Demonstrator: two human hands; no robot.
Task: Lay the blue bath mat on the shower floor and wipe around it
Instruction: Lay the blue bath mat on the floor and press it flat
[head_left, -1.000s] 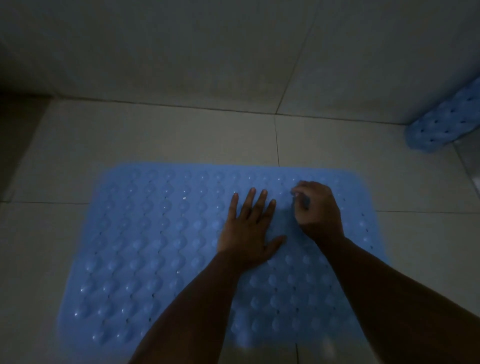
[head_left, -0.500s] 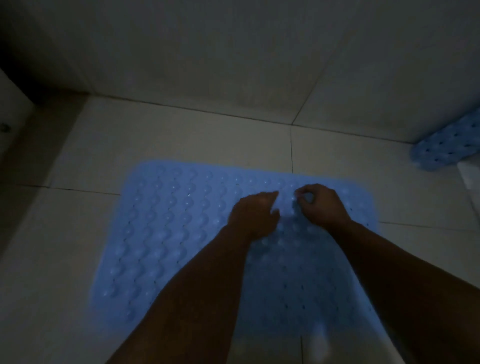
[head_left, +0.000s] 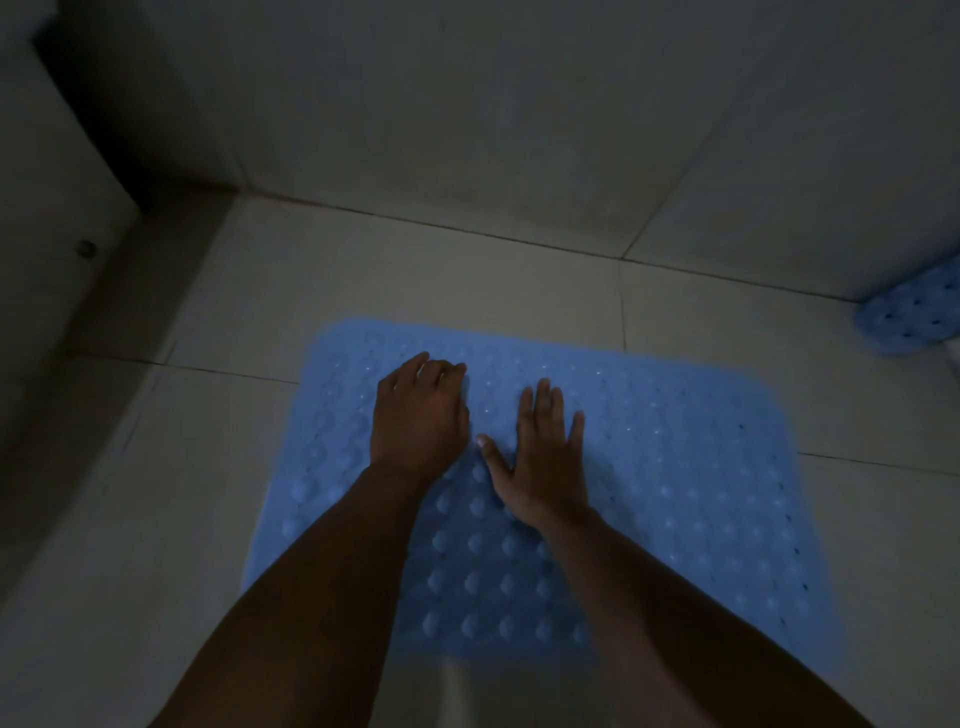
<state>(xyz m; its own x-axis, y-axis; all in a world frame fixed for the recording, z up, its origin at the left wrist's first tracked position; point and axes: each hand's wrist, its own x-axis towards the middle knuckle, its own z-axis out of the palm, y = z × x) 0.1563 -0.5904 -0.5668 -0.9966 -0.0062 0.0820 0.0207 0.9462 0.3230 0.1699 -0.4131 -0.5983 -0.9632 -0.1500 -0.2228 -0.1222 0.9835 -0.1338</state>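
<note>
Floor (head_left: 415, 291) tiles run out past the fingertips to the wall, all pretty dim. Blue bath mat (head_left: 675, 493) lies flat on the shower floor under both palms, bubbly side up, stretching out well to the right of them. Left hand (head_left: 418, 421) presses on it with fingers (head_left: 441, 371) bent down at the tips, not gripping anything. Right hand (head_left: 545, 457) sits just beside it, fingers straight and spread flat. Second blue mat piece (head_left: 909, 322) sits far right of the fingers, by the wall
</note>
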